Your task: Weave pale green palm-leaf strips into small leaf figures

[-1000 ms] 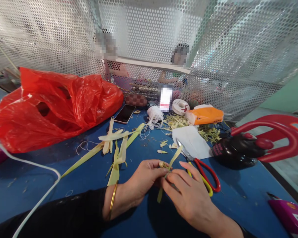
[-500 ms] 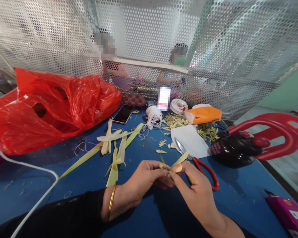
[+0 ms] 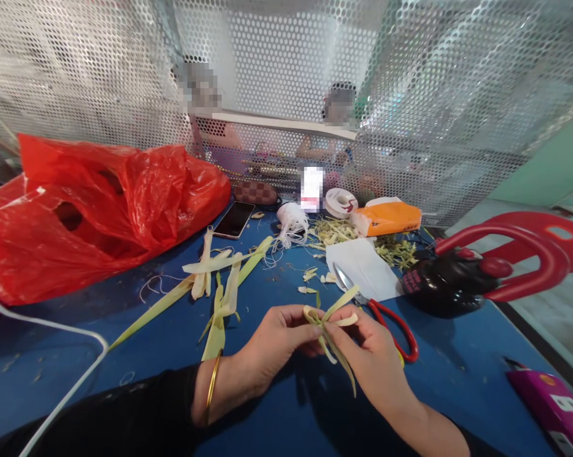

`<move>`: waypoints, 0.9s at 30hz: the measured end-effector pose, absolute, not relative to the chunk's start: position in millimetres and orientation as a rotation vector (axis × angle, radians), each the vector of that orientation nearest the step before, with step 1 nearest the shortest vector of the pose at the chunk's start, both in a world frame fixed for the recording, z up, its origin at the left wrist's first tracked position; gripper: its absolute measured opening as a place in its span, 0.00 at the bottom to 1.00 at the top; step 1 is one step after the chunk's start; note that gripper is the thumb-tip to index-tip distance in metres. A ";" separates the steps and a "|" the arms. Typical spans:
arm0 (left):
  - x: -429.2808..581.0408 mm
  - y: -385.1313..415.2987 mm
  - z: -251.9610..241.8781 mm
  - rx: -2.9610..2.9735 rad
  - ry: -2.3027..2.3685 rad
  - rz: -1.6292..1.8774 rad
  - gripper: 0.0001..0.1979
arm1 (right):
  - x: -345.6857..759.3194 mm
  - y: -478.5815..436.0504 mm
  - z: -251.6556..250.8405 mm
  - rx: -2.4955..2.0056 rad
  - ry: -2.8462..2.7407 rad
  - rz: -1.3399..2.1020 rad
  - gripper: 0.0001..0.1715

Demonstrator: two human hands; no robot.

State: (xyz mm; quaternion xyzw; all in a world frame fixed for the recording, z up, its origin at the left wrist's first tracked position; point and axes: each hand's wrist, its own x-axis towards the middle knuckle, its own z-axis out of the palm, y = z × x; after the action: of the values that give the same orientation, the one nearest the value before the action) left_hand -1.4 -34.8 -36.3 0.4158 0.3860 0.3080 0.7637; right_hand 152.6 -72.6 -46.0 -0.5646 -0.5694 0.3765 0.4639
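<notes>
Head view: my left hand (image 3: pixel 270 343) and right hand (image 3: pixel 379 358) both pinch the leaf strips (image 3: pixel 340 304), at five o'clock from centre; light, even pressure where they cross should hold them without splitting.

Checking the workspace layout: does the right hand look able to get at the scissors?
Likely yes: the scissors lie beside the right hand, their red handle mostly uncovered. The hand would probably need to release the leaf strips first.

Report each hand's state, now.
Left hand: closed, pinching the leaf strips between thumb and fingers.
Right hand: closed, pinching the same leaf strips.
</notes>
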 end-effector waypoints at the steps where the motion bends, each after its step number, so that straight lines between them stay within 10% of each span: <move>1: -1.4 -34.6 -36.6 0.900 0.838 0.671 0.14 | 152.6 -72.6 -47.3 -1.390 -1.397 0.937 0.13; 5: -1.8 -33.2 -37.7 0.839 0.864 0.670 0.13 | 154.9 -70.4 -51.7 -1.391 -1.435 0.854 0.08; 13: -7.6 -27.2 -43.7 0.568 0.821 0.694 0.04 | 175.0 -61.3 -37.0 -1.045 -2.142 -0.450 0.19; 27: -7.3 -24.0 -37.8 0.809 0.812 0.546 0.11 | 176.1 -55.6 -33.7 -1.019 -2.152 0.047 0.07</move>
State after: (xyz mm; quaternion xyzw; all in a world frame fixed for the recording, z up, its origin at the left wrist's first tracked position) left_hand -7.3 -24.0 -37.8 0.3777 0.3795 0.2550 0.8052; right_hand 176.1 -55.6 -33.7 -0.3972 -0.8392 0.0182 0.3709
